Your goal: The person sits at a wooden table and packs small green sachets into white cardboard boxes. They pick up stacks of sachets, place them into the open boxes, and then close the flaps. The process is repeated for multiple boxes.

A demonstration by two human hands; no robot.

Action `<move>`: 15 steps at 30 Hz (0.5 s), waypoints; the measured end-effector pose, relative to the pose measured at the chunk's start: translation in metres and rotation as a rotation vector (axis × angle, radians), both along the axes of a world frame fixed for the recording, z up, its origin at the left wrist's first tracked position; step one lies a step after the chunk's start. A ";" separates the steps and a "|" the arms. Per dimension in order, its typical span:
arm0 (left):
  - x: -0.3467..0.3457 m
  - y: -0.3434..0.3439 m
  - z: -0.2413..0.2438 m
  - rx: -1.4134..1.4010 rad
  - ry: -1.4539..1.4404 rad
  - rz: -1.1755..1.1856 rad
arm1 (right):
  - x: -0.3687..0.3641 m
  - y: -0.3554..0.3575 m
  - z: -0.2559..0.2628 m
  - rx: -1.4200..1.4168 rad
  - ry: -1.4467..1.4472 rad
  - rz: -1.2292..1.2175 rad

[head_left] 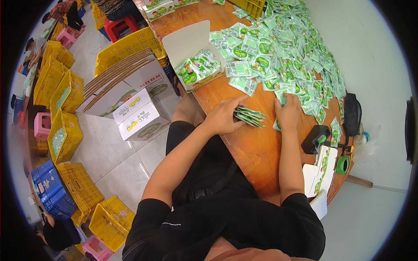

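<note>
My left hand (225, 116) is closed round a stack of small green-and-white sachets (249, 116), held on edge above the wooden table (258, 153). To its right, my right hand (288, 112) rests its fingertips on a sachet at the near edge of a large loose pile of sachets (284, 55); whether it grips that sachet I cannot tell. Another sachet lies partly under the right wrist. An open white-and-green carton (204, 81) with sachets inside stands beyond my left hand, its lid raised.
A black tape dispenser (315, 139), flattened carton (321, 169), green tape roll (343, 164) and black pouch (352, 114) lie at the right. Closed white box (140, 114), folded cartons (120, 81) and yellow crates (130, 45) stand left of the table. Other people are farther left.
</note>
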State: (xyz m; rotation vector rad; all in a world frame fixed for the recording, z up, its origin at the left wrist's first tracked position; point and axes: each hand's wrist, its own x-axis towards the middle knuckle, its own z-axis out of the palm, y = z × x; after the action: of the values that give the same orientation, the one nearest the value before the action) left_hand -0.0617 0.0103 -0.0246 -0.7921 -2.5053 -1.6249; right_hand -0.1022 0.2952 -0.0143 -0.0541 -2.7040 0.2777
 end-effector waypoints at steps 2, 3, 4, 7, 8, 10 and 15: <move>-0.001 0.000 -0.002 -0.001 0.000 -0.003 | 0.001 0.001 0.002 0.003 -0.010 0.027; -0.001 0.000 -0.003 -0.004 0.009 -0.003 | -0.001 0.004 0.003 -0.012 -0.014 0.058; -0.001 -0.001 -0.004 -0.007 0.019 -0.003 | -0.002 0.006 0.004 -0.027 -0.019 0.090; -0.001 0.000 -0.005 0.011 0.009 -0.009 | 0.004 0.001 0.009 -0.459 -0.099 0.136; -0.001 0.001 -0.005 0.022 -0.001 -0.012 | 0.008 -0.004 0.011 -0.498 -0.153 0.176; 0.000 0.001 -0.004 0.000 -0.007 0.005 | 0.020 -0.017 0.018 -0.570 -0.259 0.249; 0.001 0.000 -0.003 -0.063 0.022 0.012 | 0.022 -0.041 0.017 -0.608 -0.197 0.243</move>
State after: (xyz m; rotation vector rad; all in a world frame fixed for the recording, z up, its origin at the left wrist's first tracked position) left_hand -0.0609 0.0101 -0.0280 -0.7952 -2.5531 -1.5321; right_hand -0.0797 0.2546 0.0027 0.0762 -2.7091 1.2131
